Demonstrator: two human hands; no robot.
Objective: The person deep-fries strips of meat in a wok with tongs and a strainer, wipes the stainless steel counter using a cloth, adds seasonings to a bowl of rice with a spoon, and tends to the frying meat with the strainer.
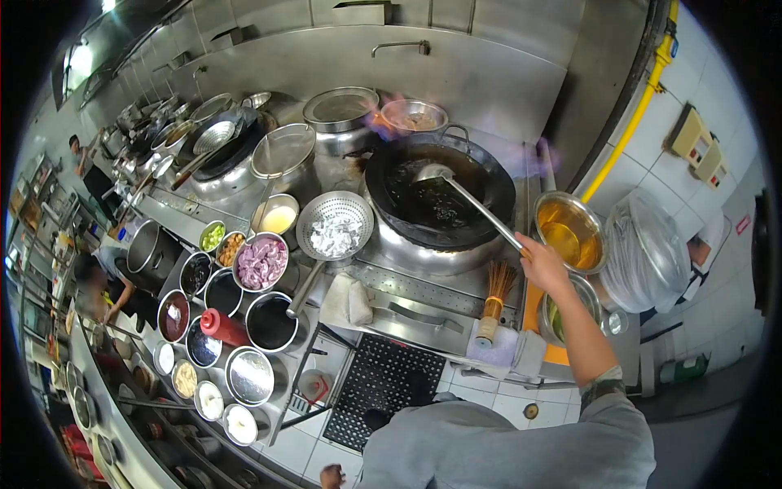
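Observation:
My right hand is closed around the handle of a long metal ladle. The ladle's bowl rests in dark liquid inside a large black wok on the stove. Flame shows behind the wok's rim. Right of the wok, close to my right hand, stands a metal bowl of golden liquid. A bamboo wok brush stands on the counter in front. Down at the bottom edge, away from the stove, my left hand is only partly visible; its fingers are too cut off to read.
A perforated strainer with white material lies left of the wok. Beside it are a bowl of sliced purple-pink pieces, several sauce pots and a red squeeze bottle. Folded cloths lie on the front ledge. Co-workers stand far left.

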